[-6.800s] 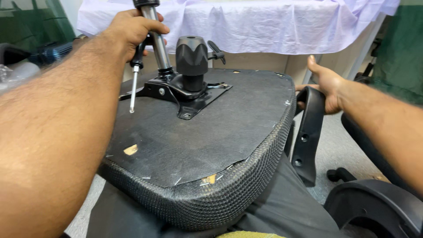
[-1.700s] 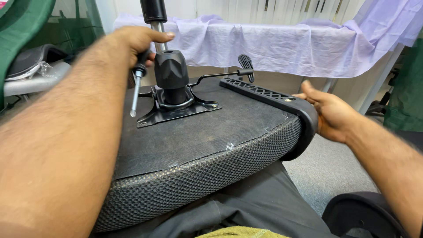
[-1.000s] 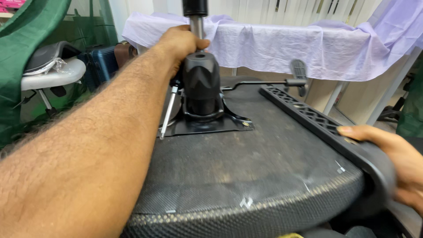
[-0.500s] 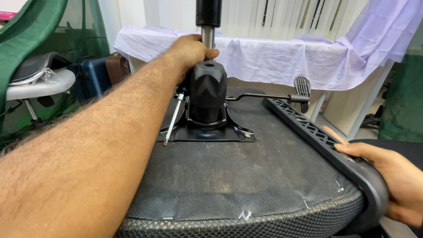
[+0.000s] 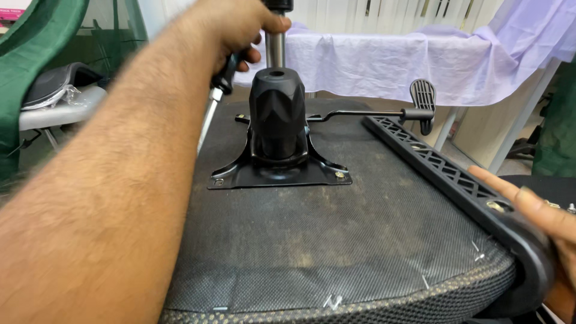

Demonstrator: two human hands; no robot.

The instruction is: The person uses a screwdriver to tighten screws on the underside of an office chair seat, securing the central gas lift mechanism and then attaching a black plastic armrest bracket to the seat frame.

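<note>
An upturned office chair seat (image 5: 336,240) lies in front of me, its black mesh underside facing up. A black mechanism plate (image 5: 279,174) with a cylinder housing (image 5: 277,111) is bolted at its middle, and a chrome gas lift rod (image 5: 275,48) rises from it. My left hand (image 5: 237,24) is closed around that rod and also holds a screwdriver (image 5: 213,105) that points down beside the plate. My right hand (image 5: 543,234) grips the black armrest bracket (image 5: 456,186) on the seat's right edge, fingers along its top. A lever with a paddle (image 5: 422,99) sticks out to the right.
A table draped in a lilac cloth (image 5: 390,54) stands behind the seat. A green chair back (image 5: 36,54) and a grey seat wrapped in plastic (image 5: 57,90) are at the left. More dark green fabric (image 5: 555,126) is at the right edge.
The seat has been turned so the armrest bracket swung to the right side, and the view has closed in. My left hand stayed on the rod with the screwdriver; my right hand stayed on the bracket.
</note>
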